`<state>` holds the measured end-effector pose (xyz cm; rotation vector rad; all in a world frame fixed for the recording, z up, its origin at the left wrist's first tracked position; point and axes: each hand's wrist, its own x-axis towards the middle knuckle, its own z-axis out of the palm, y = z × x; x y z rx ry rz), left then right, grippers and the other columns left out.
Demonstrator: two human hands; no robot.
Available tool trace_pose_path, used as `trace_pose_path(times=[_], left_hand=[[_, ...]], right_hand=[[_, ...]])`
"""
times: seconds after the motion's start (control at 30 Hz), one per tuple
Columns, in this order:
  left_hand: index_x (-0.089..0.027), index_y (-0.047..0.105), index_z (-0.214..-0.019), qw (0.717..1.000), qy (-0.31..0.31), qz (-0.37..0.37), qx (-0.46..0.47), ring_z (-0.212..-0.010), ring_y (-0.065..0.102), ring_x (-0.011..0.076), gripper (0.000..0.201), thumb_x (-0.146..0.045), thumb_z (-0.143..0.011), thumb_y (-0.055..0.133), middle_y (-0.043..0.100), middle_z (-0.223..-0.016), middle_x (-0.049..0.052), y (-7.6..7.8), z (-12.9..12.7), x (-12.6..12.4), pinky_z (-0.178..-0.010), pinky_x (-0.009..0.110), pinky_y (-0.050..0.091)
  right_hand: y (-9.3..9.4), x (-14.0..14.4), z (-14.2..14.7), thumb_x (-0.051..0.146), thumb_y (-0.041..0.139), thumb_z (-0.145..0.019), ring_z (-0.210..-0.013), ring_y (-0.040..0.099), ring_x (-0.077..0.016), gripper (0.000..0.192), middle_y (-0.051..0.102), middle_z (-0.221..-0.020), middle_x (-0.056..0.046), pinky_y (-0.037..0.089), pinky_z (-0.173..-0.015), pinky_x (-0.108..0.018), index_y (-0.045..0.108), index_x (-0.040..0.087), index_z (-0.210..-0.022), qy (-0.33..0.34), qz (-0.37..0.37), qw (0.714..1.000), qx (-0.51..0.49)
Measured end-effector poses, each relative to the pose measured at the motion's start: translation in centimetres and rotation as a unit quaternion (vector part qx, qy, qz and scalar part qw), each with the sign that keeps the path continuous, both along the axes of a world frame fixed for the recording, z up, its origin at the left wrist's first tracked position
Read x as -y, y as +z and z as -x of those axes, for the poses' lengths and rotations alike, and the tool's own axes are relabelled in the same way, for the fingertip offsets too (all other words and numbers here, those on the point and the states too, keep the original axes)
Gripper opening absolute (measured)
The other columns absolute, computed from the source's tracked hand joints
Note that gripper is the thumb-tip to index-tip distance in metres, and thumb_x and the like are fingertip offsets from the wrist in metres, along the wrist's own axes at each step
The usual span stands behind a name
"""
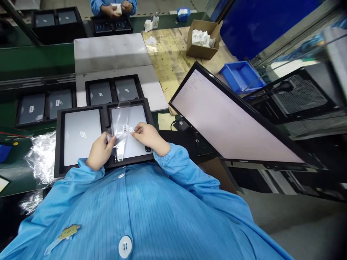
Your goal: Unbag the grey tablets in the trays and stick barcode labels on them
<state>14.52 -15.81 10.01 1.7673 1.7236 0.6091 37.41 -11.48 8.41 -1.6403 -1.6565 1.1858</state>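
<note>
My left hand (101, 150) pinches the edge of a clear plastic film (118, 144), which hangs over the right tablet in the tray. A small barcode label (125, 130) shows on or through the film. My right hand (148, 136) is closed, thumb and fingertips together just right of the label, over the tablet's logo; whatever they grip is too small to make out. The silver tablet (139, 115) lies back up, its camera at the lower right corner. A second silver tablet (82, 144) sits beside it in the black tray (60, 144).
Behind stands a tray of two darker tablets (126, 89); another tray (18, 108) is at left. Crumpled plastic bags (43, 159) lie left. A tilted monitor (227, 122) stands right, near a cardboard box (202, 52) and blue bin (242, 77). A co-worker's hands (116, 10) work opposite.
</note>
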Motion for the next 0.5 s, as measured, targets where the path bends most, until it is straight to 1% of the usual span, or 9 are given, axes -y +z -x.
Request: trace_pose_path(times=[0.1,0.17,0.2,0.27,0.33,0.4,0.43,0.47,0.5], left_hand=[[-0.021,0.054,-0.089,0.996,0.02,-0.018,0.084,-0.092,0.07,0.0248,0.033,-0.052,-0.097,0.049,0.075,-0.094,0.009,-0.6,0.2,0.2,-0.082,0.036,0.051],[-0.021,0.055,-0.091,0.989,0.03,-0.027,0.141,-0.1,0.071,0.0239,0.033,-0.052,-0.098,0.05,0.076,-0.105,0.01,-0.9,0.6,0.4,-0.089,0.037,0.052],[-0.021,0.055,-0.091,0.987,0.028,-0.025,0.155,-0.102,0.071,0.0238,0.033,-0.052,-0.098,0.05,0.076,-0.11,0.01,-1.1,0.9,0.6,-0.091,0.037,0.053],[-0.02,0.055,-0.089,0.985,0.018,-0.009,0.172,-0.104,0.071,0.0249,0.034,-0.053,-0.096,0.056,0.075,-0.116,0.012,-1.5,1.2,0.9,-0.094,0.039,0.053],[-0.02,0.056,-0.085,0.976,0.017,0.012,0.215,-0.106,0.07,0.0273,0.036,-0.054,-0.091,0.065,0.075,-0.117,0.013,-2.0,1.1,1.0,-0.094,0.041,0.053],[-0.019,0.054,-0.085,0.959,0.042,0.023,0.278,-0.101,0.072,0.0282,0.039,-0.056,-0.088,0.068,0.075,-0.115,0.015,-2.2,1.5,0.6,-0.086,0.042,0.056],[-0.019,0.052,-0.088,0.95,0.063,0.018,0.304,-0.097,0.072,0.0271,0.039,-0.057,-0.09,0.064,0.073,-0.117,0.016,-2.1,2.2,0.2,-0.081,0.041,0.057],[-0.02,0.049,-0.093,0.942,0.09,0.002,0.323,-0.095,0.072,0.0249,0.038,-0.057,-0.093,0.057,0.071,-0.122,0.016,-1.8,3.4,-0.2,-0.077,0.039,0.058],[-0.02,0.046,-0.098,0.934,0.117,-0.021,0.338,-0.096,0.072,0.0225,0.035,-0.055,-0.095,0.049,0.068,-0.128,0.016,-1.4,5.3,-0.7,-0.078,0.039,0.058]], right_hand=[[-0.1,-1.9,2.4,0.025,0.074,-0.08,-0.08,0.065,-0.0196,0.014,0.069,-0.081,-0.001,0.046,-0.074,-0.03,0.063,0.02,-0.085,0.015,-0.028,0.995,0.097],[-0.4,-2.5,3.2,0.018,0.072,-0.076,-0.079,0.064,-0.0194,0.012,0.068,-0.079,-0.001,0.044,-0.073,-0.029,0.063,0.02,-0.083,0.016,-0.036,0.992,0.116],[-0.6,-2.6,3.4,0.015,0.071,-0.074,-0.077,0.063,-0.019,0.013,0.068,-0.077,0.0,0.044,-0.072,-0.029,0.062,0.02,-0.082,0.014,-0.036,0.993,0.111],[-1.3,-2.7,3.4,0.012,0.07,-0.071,-0.074,0.063,-0.0179,0.014,0.066,-0.073,0.002,0.043,-0.069,-0.028,0.061,0.02,-0.079,0.003,-0.028,0.996,0.082],[-2.0,-2.6,3.4,0.011,0.069,-0.069,-0.07,0.063,-0.0169,0.015,0.065,-0.069,0.003,0.043,-0.066,-0.027,0.06,0.02,-0.077,-0.016,-0.011,0.999,0.034],[-2.7,-2.5,3.5,0.01,0.068,-0.069,-0.066,0.064,-0.0159,0.017,0.064,-0.066,0.004,0.043,-0.063,-0.026,0.058,0.02,-0.078,-0.032,0.012,0.999,-0.025],[-3.0,-2.5,3.6,0.009,0.067,-0.068,-0.064,0.063,-0.0153,0.017,0.063,-0.064,0.005,0.044,-0.061,-0.025,0.058,0.02,-0.078,-0.039,0.023,0.998,-0.053],[-3.1,-2.4,3.7,0.008,0.066,-0.068,-0.061,0.063,-0.0146,0.018,0.062,-0.063,0.006,0.044,-0.059,-0.024,0.057,0.02,-0.078,-0.045,0.032,0.996,-0.075],[-3.2,-2.4,3.7,0.007,0.066,-0.067,-0.059,0.062,-0.014,0.019,0.062,-0.061,0.006,0.044,-0.058,-0.024,0.056,0.02,-0.077,-0.052,0.037,0.994,-0.092]])
